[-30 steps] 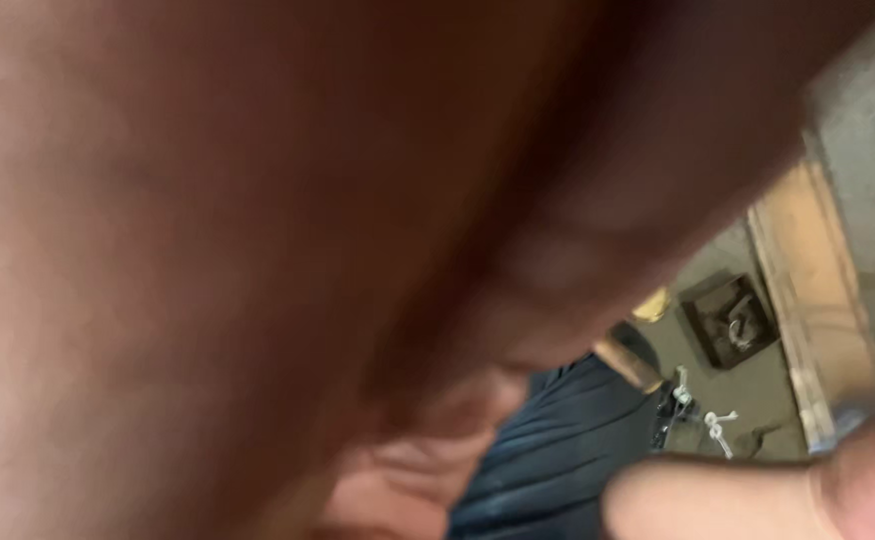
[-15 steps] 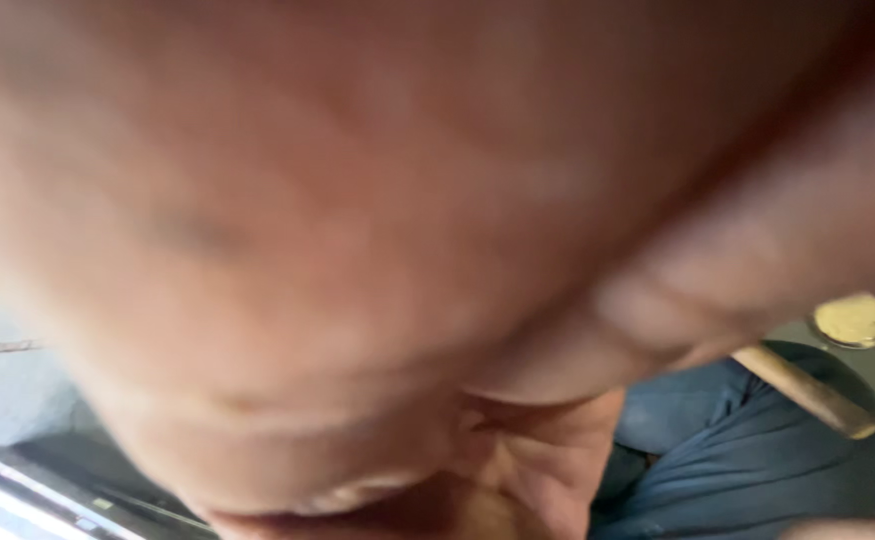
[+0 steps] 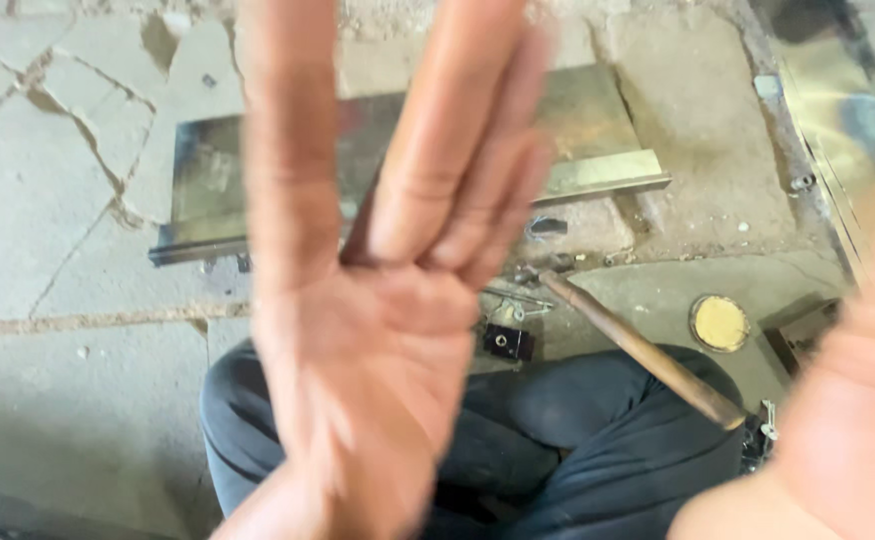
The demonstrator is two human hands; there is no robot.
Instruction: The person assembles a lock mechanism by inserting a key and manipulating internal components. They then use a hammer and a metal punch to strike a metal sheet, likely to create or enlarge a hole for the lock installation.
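- Two hands up close to the lens, both blurred: left hand (image 3: pixel 378 330) held palm-out with fingers (image 3: pixel 448 140) straight and spread wide, gripping nothing; right hand (image 3: pixel 858 420) at the lower right edge, only palm and heel visible, flat and bare as far as seen, nothing in it.
- One metal sheet (image 3: pixel 208 190) lying flat on the floor, directly behind the left hand's fingers; rectangular, shiny grey with darker scorched patches, thin folded lip along its near edge.
- One wooden handle (image 3: pixel 648 355), round, brown, worn smooth, slanting from just below the sheet's right corner down onto the right knee.
- One round yellow disc (image 3: pixel 720 323), flat with a dark rim, right of the handle, below the sheet's level.
- One small black block (image 3: pixel 509 342) with a hole in it, just below the sheet's near edge, beside a few small loose metal bits (image 3: pixel 528 300).
- Two knees in dark blue trousers (image 3: pixel 598 440), creased cloth, crossed low, nearest of all, below the sheet.
- Cracked stone floor (image 3: pixel 48 200), pale grey, dusty, irregular slabs around the sheet.
- Half a second ago: view almost wholly filled by skin pressed near the lens; now hands drawn back, fingers distinct, sheet and floor uncovered.
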